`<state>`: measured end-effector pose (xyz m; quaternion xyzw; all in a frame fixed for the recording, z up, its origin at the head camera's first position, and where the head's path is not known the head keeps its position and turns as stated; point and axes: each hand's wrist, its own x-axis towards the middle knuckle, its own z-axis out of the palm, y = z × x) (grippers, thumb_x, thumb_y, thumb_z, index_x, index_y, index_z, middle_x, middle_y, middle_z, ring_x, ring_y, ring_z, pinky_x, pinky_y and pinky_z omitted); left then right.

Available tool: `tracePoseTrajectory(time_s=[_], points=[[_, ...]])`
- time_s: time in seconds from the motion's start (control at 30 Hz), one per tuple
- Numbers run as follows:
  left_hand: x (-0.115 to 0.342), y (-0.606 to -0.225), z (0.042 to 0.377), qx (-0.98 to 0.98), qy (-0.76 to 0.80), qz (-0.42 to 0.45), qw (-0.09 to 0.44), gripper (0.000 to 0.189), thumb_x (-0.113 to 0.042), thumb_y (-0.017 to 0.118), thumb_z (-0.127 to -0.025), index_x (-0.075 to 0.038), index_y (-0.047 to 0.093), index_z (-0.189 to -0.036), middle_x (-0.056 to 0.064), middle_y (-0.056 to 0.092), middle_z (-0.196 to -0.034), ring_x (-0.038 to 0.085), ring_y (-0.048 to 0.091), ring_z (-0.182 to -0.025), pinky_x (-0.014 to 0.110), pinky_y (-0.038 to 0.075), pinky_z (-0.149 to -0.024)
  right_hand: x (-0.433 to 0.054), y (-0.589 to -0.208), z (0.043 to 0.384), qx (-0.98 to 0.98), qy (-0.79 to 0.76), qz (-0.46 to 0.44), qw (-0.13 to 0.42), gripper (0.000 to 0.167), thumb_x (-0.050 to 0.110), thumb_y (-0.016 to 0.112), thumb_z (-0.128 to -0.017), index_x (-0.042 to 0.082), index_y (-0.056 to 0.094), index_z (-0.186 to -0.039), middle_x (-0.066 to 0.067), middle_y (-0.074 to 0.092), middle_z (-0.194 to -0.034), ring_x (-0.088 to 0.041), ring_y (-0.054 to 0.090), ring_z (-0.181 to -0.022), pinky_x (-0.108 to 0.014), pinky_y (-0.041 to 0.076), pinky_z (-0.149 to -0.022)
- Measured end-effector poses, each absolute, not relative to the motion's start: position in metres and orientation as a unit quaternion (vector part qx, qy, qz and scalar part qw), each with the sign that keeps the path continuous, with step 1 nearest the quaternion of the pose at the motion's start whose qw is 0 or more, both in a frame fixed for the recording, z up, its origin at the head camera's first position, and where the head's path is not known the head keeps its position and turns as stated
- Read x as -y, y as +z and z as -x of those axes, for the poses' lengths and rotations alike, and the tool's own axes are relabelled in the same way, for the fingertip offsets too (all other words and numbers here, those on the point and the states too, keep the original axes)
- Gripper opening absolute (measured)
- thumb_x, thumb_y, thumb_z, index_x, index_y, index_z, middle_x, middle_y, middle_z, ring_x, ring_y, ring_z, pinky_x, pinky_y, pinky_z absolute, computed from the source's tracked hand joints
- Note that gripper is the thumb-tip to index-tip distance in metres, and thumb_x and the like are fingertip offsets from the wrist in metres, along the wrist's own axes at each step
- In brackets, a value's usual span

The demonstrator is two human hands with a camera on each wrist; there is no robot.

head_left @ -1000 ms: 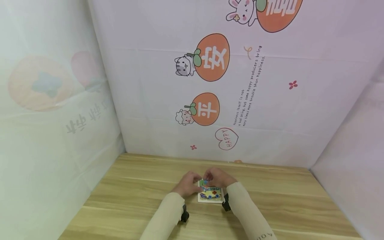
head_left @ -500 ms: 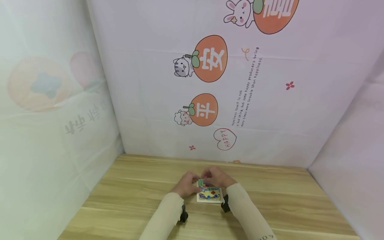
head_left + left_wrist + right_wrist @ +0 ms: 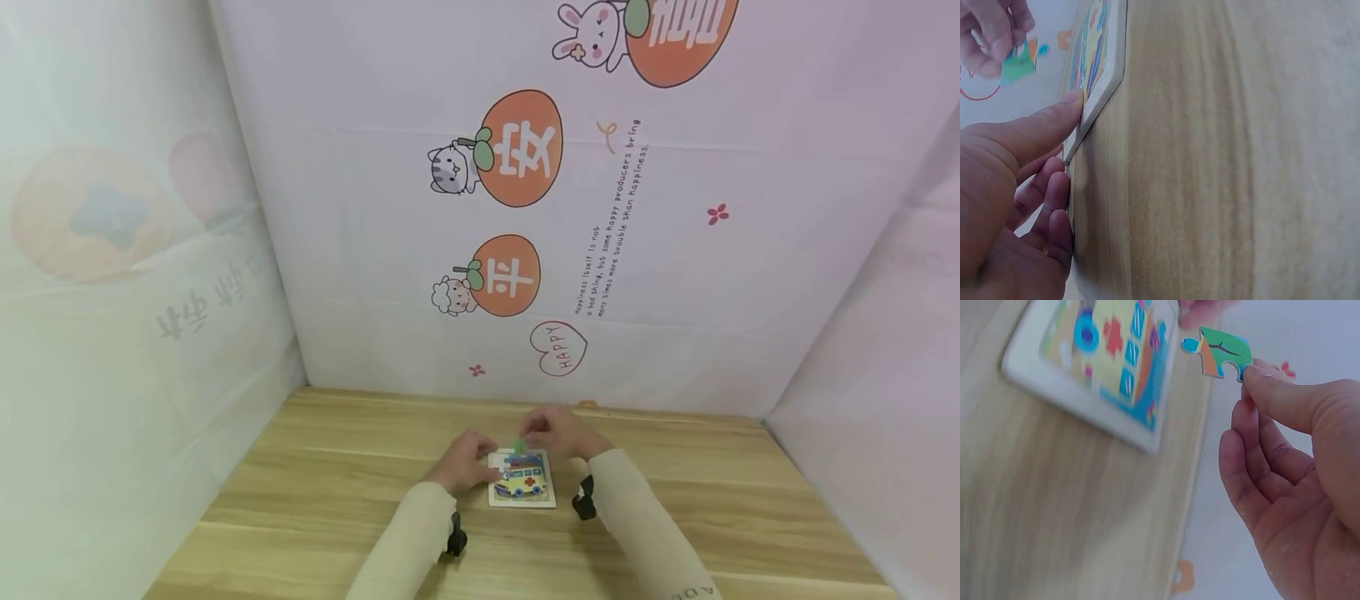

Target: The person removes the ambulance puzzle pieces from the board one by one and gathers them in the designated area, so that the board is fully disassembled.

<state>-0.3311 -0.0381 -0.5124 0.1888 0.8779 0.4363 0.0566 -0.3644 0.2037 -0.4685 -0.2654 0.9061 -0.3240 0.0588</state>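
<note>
1. Fingers [image 3: 1235,459] of the right hand [image 3: 1310,509] pinched a jigsaw piece [image 3: 1225,351] by one end against the thumb.
2. That piece was mostly green, with a dark branching line, an orange strip along one side, a blue knob and a rounded notch (its cut edge looked pale).
3. It hung in the air by the far edge of the puzzle board [image 3: 522,505], apart from the board.
4. White-bordered, the board lay flat on the wood-grain tabletop [image 3: 337,467] and showed a yellow ambulance [image 3: 522,482] with a red cross, blue wheels and blue windows; a pale patch showed at its far left corner.
5. At the board's left edge, the left hand [image 3: 1010,194] rested its straight thumb on it, the other fingers loosely bent beside the edge.
6. Cream sleeves [image 3: 408,537] covered both forearms.
</note>
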Motion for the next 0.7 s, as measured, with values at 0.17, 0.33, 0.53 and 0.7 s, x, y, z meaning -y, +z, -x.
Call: tracePoseTrajectory(time_s=[0.17,0.33,0.53,0.7], points=[[0.038,-0.515,0.331,-0.880,0.432,-0.187,0.056,0.049,-0.010,0.085,-0.088,0.004,0.065,-0.131,0.019,0.065,-0.129,0.037,0.062,-0.119,0.058,0.052,-0.108,-0.232,-0.462,0.363,-0.915,-0.313,0.250,0.046,0.008,0.007,0.068,-0.100,0.007,0.075,-0.100,-0.006,0.076,-0.094,-0.010,0.065,-0.082,-0.026,0.056,-0.074],[0.037,-0.512,0.327,-0.877,0.438,-0.188,0.058,0.049,-0.009,0.084,-0.089,0.005,0.065,-0.131,0.020,0.065,-0.129,0.038,0.062,-0.120,0.058,0.052,-0.109,-0.261,-0.456,0.359,-0.923,-0.308,0.228,0.032,0.009,0.004,0.067,-0.099,0.006,0.076,-0.099,-0.005,0.074,-0.094,-0.018,0.064,-0.086,-0.033,0.056,-0.076],[0.037,-0.508,0.324,-0.881,0.431,-0.188,0.057,0.048,-0.008,0.083,-0.089,0.007,0.065,-0.131,0.023,0.064,-0.130,0.039,0.062,-0.120,0.058,0.052,-0.108,-0.292,-0.459,0.354,-0.928,-0.313,0.197,0.045,0.010,0.005,0.065,-0.101,0.007,0.073,-0.094,-0.010,0.073,-0.093,-0.023,0.064,-0.088,-0.032,0.054,-0.073],[0.036,-0.511,0.326,-0.886,0.420,-0.188,0.057,0.049,-0.009,0.082,-0.090,0.007,0.064,-0.133,0.023,0.064,-0.133,0.039,0.063,-0.121,0.056,0.053,-0.109,-0.310,-0.471,0.354,-0.921,-0.340,0.183,0.054,0.008,0.005,0.065,-0.101,0.004,0.072,-0.098,-0.009,0.073,-0.092,-0.014,0.059,-0.083,-0.025,0.050,-0.072]])
